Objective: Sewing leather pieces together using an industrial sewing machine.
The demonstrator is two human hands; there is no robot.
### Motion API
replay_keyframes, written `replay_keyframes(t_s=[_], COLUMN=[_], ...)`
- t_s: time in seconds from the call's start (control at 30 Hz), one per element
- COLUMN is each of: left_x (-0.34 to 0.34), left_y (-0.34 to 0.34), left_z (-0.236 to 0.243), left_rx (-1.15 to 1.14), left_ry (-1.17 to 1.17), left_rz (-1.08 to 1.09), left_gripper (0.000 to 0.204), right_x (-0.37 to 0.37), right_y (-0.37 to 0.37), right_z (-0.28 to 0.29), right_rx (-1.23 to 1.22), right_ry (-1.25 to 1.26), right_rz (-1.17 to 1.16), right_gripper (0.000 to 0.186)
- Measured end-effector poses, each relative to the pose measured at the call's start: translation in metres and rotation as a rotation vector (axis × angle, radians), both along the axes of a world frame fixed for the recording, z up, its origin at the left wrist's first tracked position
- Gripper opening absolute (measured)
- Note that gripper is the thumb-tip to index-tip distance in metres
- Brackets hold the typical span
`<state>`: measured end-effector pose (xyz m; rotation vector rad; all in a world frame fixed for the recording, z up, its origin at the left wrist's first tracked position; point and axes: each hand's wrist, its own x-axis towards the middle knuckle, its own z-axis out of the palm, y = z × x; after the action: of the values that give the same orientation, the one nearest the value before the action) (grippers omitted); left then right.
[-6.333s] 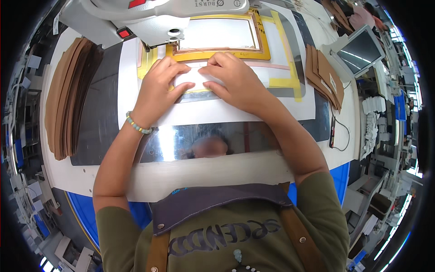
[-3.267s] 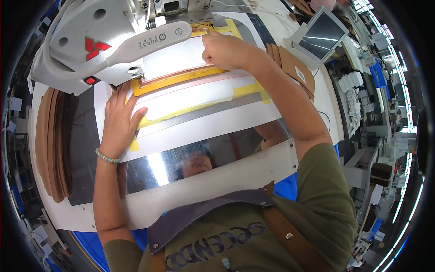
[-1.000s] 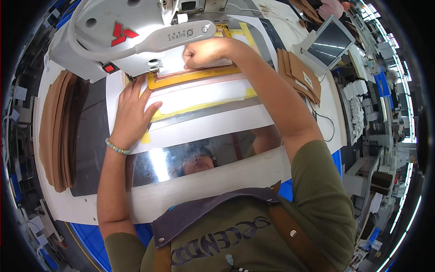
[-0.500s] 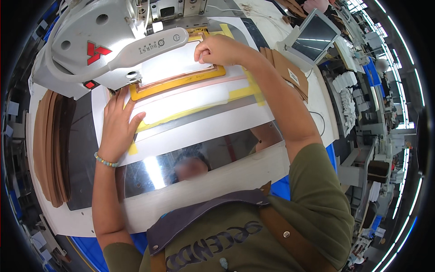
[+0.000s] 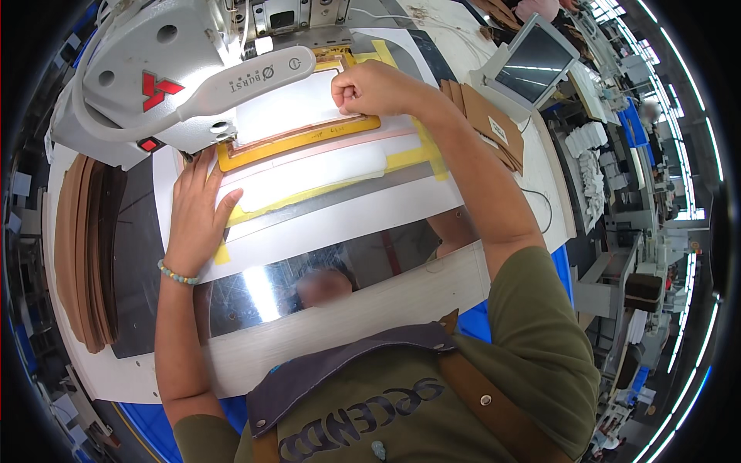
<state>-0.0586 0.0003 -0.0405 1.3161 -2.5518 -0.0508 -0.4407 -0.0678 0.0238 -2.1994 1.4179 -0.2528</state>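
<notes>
My left hand (image 5: 193, 220) lies flat, fingers and thumb apart, on the white sheet beside the lower left corner of a yellow frame (image 5: 299, 142). A bead bracelet circles that wrist. Inside the frame is a white panel (image 5: 282, 112) with a thin brown border. Over the panel's right end, my right hand (image 5: 378, 89) is closed with its fingers curled in; whatever they grip, if anything, is hidden. Yellow tape (image 5: 405, 158) runs along the sheet (image 5: 340, 229) under the frame. The sewing machine head (image 5: 147, 77) covers part of the frame's far left.
A grey lamp (image 5: 247, 81) on a bent neck hangs over the frame. Stacked brown pieces (image 5: 81, 255) stand at the left, more brown pieces (image 5: 490, 127) at the right. A screen (image 5: 532, 62) stands at the back right. A shiny metal plate (image 5: 401, 251) lies nearer me.
The whole view has shifted slightly. Both hands keep nearly the same places at the frame, with the right fingers curled in a little more.
</notes>
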Motion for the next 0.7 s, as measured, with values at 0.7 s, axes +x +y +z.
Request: replay_keyframes(t_s=[0.7], left_x=[-0.001], left_y=[0.0], left_z=[0.005], left_rx=[0.04], left_ry=[-0.05], left_rz=[-0.001], left_gripper=[0.064], right_x=[0.007], right_y=[-0.023], right_z=[0.008], right_rx=[0.14], right_ry=[0.165], right_rz=[0.063], right_gripper=[0.012])
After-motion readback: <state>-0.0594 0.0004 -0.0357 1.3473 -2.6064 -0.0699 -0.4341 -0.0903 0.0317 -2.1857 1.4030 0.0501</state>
